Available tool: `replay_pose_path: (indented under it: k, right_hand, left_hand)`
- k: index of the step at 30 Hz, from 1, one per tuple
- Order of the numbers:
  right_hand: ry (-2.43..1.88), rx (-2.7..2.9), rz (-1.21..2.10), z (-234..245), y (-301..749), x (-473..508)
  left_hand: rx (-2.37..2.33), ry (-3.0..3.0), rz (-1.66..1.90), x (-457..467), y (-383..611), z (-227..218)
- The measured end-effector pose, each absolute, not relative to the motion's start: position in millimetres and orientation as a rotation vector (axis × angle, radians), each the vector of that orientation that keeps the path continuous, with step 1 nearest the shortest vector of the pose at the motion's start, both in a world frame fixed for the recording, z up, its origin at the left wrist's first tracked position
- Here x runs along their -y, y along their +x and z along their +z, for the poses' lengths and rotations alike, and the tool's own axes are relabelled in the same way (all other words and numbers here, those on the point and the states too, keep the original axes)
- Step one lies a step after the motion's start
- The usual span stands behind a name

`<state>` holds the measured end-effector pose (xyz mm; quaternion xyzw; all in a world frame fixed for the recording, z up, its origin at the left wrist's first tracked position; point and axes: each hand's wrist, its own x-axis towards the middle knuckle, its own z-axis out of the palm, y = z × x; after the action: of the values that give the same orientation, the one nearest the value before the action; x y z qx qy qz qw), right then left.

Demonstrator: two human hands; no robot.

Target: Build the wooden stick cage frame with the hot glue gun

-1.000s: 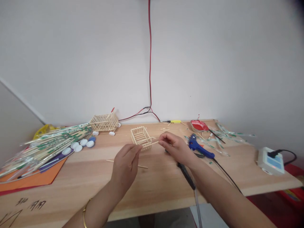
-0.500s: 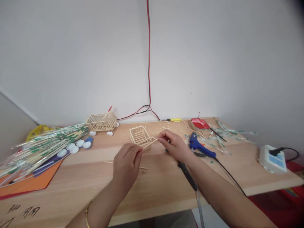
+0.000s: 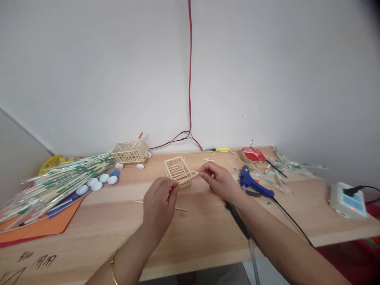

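Between my two hands runs a thin wooden stick (image 3: pixel 189 176), its ends pinched in the fingertips. My left hand (image 3: pixel 160 200) is closed on the near end, and my right hand (image 3: pixel 219 180) is closed on the far end. Just behind the stick stands a small open basket of wooden sticks (image 3: pixel 175 169), its front edge partly covered by the stick. Another loose stick (image 3: pixel 181 209) lies on the table, passing behind my left hand. A black-handled tool (image 3: pixel 237 219) lies partly under my right forearm.
A larger stick cart (image 3: pixel 130 153) stands back left, near white bottle caps (image 3: pixel 96 185) and wrapped sticks (image 3: pixel 74 178). To the right are a blue glue gun (image 3: pixel 253 184), a red paint dish (image 3: pixel 253 154) and a white power box (image 3: pixel 348 201). A yellow-handled tool (image 3: pixel 222 150) lies by the wall.
The whole view has shifted slightly, so the table things sit a little farther right. Both hands keep their pinch on the stick and have hardly moved.
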<state>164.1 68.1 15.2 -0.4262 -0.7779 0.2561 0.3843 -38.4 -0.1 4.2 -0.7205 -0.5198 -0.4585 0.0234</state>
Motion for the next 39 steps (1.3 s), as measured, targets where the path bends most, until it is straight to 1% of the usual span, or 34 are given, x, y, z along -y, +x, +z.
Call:
replay_pose_path:
  k: [7,18,39]
  right_hand:
    - [-1.082,1.992,0.643,14.4,163.6,-67.3]
    - [-1.084,1.995,0.639,13.0,163.1,-67.2]
    - [-1.051,1.990,0.590,9.9,160.2,-67.8]
  left_hand:
    - [1.777,-2.102,-1.486,-1.2,-38.8,2.8]
    - [1.734,-2.154,-1.431,-4.3,-42.1,2.3]
    - [1.881,-2.189,-1.542,-4.7,-44.7,5.8]
